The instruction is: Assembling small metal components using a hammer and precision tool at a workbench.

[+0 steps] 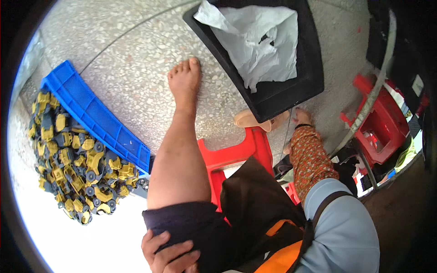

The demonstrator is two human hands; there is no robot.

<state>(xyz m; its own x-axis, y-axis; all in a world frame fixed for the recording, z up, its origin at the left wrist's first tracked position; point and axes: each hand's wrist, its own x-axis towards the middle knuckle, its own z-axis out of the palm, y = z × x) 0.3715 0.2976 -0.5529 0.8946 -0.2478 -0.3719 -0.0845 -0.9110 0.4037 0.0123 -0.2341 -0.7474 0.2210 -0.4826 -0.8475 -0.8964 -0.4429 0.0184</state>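
Observation:
My left hand (170, 253) rests on the thigh of my dark shorts (186, 220), fingers apart and curved over the cloth. Below the shorts a bare leg reaches to a bare foot on the speckled floor. A light blue sleeve (346, 227) with a flower-patterned oversleeve (311, 154) runs down on the right to my right hand (301, 117). That hand has a dark band at the wrist and is near the corner of a black tray (266, 104); its fingers are too small to read. Crumpled white sheeting (261, 45), torn in places, lies in the tray.
Yellow and dark grey toy vehicle parts (77, 159) are heaped at the left, along a blue plastic crate's side (98, 113). A red stool (241, 152) stands past my knees, beside a tan slipper (247, 119). Another red stool (382, 123) is behind a curved bar (371, 98) at the right.

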